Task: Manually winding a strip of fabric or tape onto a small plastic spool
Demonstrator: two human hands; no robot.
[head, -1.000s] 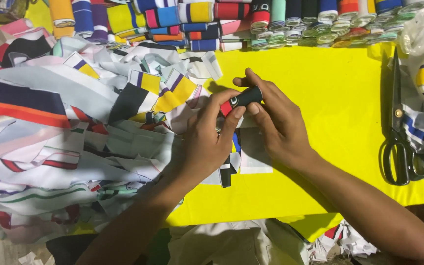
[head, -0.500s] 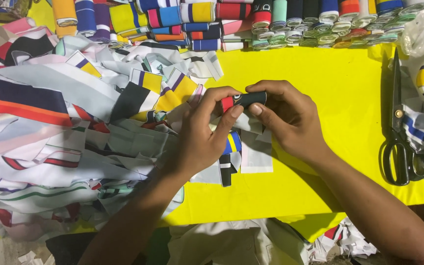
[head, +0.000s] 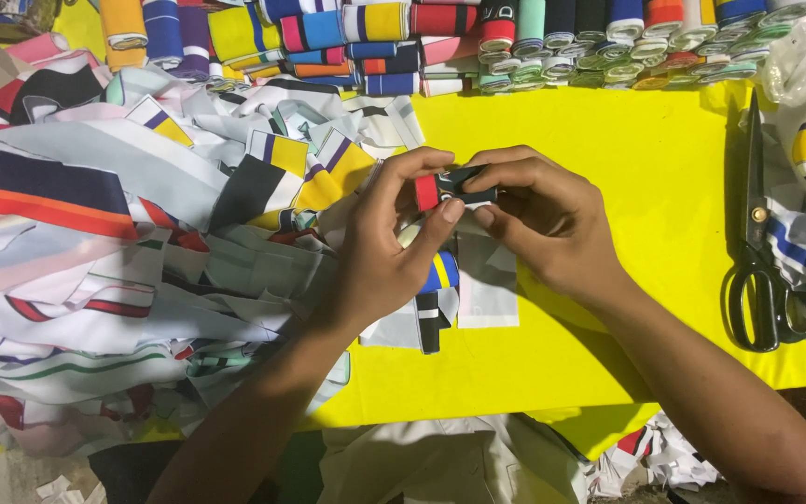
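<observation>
Yellow counter [head: 608, 140] carries a fabric heap [head: 95, 243], rolls [head: 403, 28] and scissors [head: 757, 271]. Left hand [head: 389, 247] and right hand [head: 543, 219] both pinch one small folded strip [head: 450, 187] between fingertips.

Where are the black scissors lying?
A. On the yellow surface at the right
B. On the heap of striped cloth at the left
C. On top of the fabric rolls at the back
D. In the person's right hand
A: the black scissors lie flat on the yellow surface at the right, away from both hands.
</observation>
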